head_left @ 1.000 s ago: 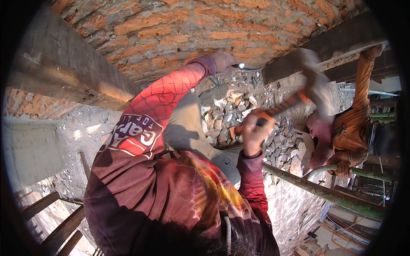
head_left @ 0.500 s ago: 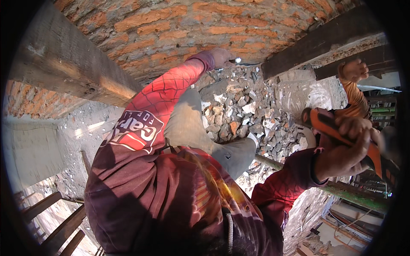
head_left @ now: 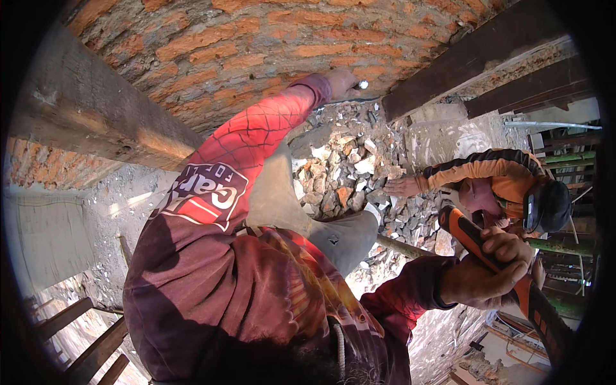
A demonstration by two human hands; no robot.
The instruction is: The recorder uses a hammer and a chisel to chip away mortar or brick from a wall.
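Note:
Against the foot of the brick wall (head_left: 250,45), my left hand (head_left: 341,83) is closed round a metal rod (head_left: 363,84). Only its bright round end shows past my fingers; the rest is hidden. On the right, my right hand (head_left: 491,273) is raised and wrapped round the orange-and-black handle of a hammer (head_left: 467,232). The handle slants down to the lower right, and its head cannot be made out. Broken rubble (head_left: 343,176) lies between my legs and the wall, below my left hand.
A co-worker in an orange sleeve and black cap (head_left: 548,204) bends at the right, one hand (head_left: 404,187) on the rubble. Thick timber beams (head_left: 109,102) (head_left: 475,61) stand left and right. A pole (head_left: 407,246) lies beyond my knee.
My right hand and the hammer have moved left and down. My left hand has shifted slightly right in view. The co-worker has leaned into view, with a hand now on the rubble.

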